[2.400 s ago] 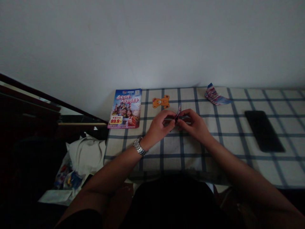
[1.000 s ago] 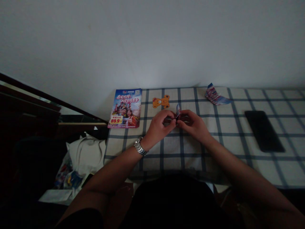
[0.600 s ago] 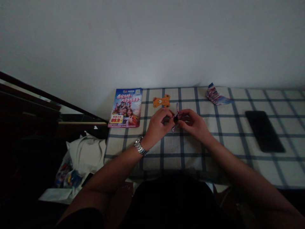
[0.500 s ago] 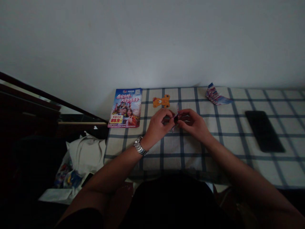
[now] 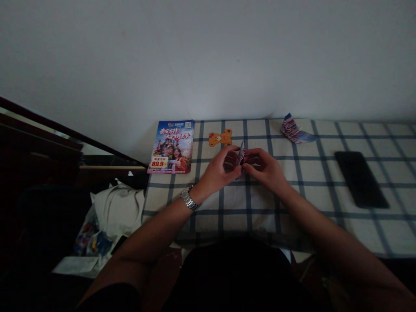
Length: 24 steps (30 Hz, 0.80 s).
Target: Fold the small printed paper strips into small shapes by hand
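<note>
Between my two hands a small folded piece of printed paper (image 5: 241,154) stands on edge above the checked cloth. My left hand (image 5: 221,169), with a metal-band watch (image 5: 190,198) on its wrist, pinches the paper from the left. From the other side my right hand (image 5: 264,169) grips it between thumb and fingers. The fingers hide much of its lower part. Just beyond my left hand is an orange bear figure (image 5: 220,138). A second folded paper (image 5: 295,131), printed in blue and pink, rests on the cloth farther right.
A stack of printed flyers (image 5: 171,147) lies at the table's left end. A black phone-like slab (image 5: 361,179) is at the right on the checked tablecloth (image 5: 312,173). Behind rises a pale wall (image 5: 208,56). White bags (image 5: 118,208) sit below, left of the table.
My left fingers have shifted slightly up and right along the paper, and its printed upper part now faces me more. My right hand stays almost in place.
</note>
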Available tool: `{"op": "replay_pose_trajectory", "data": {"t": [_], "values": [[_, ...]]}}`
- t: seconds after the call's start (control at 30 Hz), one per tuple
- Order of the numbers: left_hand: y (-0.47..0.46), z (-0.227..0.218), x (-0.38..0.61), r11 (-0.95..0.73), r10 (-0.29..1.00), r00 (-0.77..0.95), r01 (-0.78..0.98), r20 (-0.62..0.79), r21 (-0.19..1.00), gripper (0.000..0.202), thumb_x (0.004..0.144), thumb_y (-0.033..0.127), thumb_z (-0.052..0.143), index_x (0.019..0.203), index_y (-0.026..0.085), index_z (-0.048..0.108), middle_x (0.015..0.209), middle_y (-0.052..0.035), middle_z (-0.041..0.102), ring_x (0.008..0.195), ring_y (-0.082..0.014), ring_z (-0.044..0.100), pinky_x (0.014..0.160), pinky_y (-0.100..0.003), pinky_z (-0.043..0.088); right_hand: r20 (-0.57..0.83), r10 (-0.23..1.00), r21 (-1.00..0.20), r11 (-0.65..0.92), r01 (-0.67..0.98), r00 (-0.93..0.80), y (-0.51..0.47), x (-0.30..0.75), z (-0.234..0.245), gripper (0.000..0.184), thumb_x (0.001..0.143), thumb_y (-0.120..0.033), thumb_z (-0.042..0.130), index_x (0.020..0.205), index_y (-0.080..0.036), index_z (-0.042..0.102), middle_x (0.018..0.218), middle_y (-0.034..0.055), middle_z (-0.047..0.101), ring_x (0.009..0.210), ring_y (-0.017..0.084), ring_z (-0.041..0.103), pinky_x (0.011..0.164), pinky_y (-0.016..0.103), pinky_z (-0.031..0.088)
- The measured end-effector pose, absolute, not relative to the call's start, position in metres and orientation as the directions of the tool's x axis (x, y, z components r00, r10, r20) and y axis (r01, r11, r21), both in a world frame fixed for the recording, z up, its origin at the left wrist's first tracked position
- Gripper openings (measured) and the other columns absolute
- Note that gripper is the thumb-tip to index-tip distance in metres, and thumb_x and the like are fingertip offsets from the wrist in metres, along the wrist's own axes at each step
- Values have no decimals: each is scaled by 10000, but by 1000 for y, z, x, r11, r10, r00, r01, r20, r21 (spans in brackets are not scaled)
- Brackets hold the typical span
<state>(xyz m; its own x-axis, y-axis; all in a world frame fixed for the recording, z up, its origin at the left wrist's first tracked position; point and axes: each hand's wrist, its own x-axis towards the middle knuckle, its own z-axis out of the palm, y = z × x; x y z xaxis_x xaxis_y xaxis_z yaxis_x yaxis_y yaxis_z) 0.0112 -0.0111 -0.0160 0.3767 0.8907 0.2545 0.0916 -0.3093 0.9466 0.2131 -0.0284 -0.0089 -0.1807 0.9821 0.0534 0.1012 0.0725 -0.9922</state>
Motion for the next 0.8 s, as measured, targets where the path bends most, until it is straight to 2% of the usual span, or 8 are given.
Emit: {"op": "replay_pose_trajectory", "data": {"t": [0.43, 0.63, 0.8], "values": [[-12, -14, 10, -332, 910, 317, 175, 266, 927, 497, 860, 165, 707, 1325, 253, 555, 1098, -58, 682, 968, -206, 694, 796, -330, 628, 48, 984, -991, 67, 112, -169, -28, 214, -10, 352, 854, -409, 803, 1134, -251, 659, 1029, 51, 757, 922, 212, 742, 802, 344, 649], [-11, -16, 9, -298, 907, 341, 102, 248, 949, 479, 885, 198, 715, 1326, 254, 539, 1073, -51, 654, 950, -182, 676, 785, -294, 615, 55, 983, -991, 75, 108, -175, -29, 213, -10, 364, 859, -419, 805, 1148, -258, 654, 1063, 55, 756, 960, 220, 742, 831, 358, 643], [-11, -17, 8, -260, 900, 369, 28, 231, 965, 607, 893, 223, 742, 1427, 282, 459, 1081, -47, 638, 947, -166, 668, 790, -268, 596, 67, 979, -992, 86, 94, -190, -29, 213, -9, 331, 877, -381, 791, 1149, -260, 647, 1060, 49, 755, 971, 208, 739, 830, 337, 630]]}}
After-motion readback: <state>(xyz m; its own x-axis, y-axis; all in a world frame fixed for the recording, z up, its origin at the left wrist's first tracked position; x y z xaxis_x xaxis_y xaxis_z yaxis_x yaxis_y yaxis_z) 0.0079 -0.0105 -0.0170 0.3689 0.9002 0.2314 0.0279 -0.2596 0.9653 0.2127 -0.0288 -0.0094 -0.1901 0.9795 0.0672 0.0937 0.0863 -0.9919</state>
